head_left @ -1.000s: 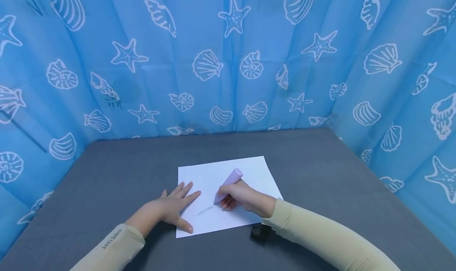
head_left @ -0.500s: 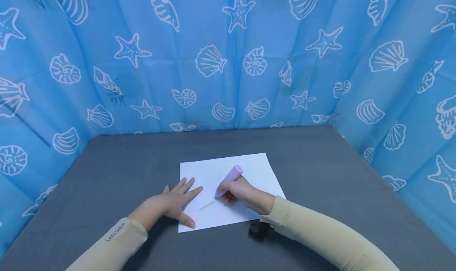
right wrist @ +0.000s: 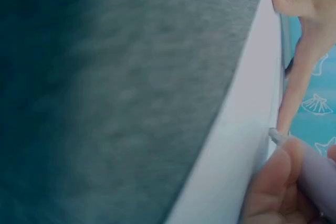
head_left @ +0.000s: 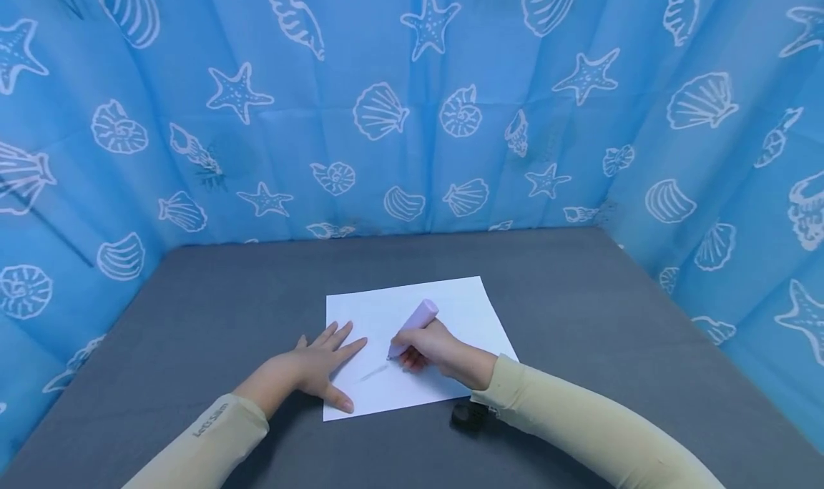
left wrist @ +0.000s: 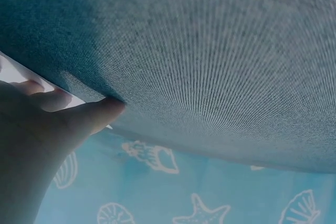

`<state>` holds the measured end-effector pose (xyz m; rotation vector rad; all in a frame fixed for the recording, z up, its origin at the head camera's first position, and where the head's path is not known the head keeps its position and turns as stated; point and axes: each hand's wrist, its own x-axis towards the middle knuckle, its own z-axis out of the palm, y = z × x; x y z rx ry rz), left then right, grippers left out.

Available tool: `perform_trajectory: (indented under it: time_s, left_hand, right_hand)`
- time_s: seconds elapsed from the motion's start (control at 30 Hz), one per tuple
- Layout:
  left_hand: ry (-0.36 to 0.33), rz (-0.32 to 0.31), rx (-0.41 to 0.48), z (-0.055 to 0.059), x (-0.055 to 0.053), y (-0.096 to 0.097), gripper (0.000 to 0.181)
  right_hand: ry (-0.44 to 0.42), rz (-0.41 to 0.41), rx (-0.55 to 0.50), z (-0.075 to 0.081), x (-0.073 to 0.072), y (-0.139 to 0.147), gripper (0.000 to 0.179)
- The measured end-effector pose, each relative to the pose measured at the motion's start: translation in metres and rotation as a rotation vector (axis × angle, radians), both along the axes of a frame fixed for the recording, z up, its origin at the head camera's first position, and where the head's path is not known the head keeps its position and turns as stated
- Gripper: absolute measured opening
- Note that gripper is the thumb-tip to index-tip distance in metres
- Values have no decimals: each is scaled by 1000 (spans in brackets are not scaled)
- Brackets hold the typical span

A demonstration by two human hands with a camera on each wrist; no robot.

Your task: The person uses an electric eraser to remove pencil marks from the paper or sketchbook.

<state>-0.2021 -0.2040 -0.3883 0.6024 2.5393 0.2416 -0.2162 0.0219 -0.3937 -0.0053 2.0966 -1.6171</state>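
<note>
Taking the sheet's middle as the clock's centre, a cream left sleeve (head_left: 209, 439) with dark lettering came in from 8 o'clock, and a matching right sleeve (head_left: 579, 417) from 4 o'clock. A small black object (head_left: 468, 416) showed at 5 o'clock, by the right cuff. The left hand (head_left: 312, 371) lay at 9 o'clock, fingers straight and spread over the edge of the white sheet of paper (head_left: 466, 310), thumb lowest. The right hand (head_left: 431, 346), near the centre, gripped a thick lilac pen (head_left: 415, 319), its blunt end leaning toward 1 o'clock. Whether its tip touched the paper could not be told. A faint grey streak (head_left: 373, 372), line or shadow, ran from near the tip toward 8 o'clock. The sheet lay on a grey cloth-covered table (head_left: 566, 296). Beyond, at 12 o'clock, hung a blue curtain (head_left: 386, 160) patterned with white shells and starfish.
</note>
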Motion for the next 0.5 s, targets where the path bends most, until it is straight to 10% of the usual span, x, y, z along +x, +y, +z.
perform_trajectory:
  time_s: [0.5]
  left_hand:
    - [13, -15, -9, -2, -1, 0, 107]
  right_hand:
    - [-30, 51, -62, -2, -2, 6, 18]
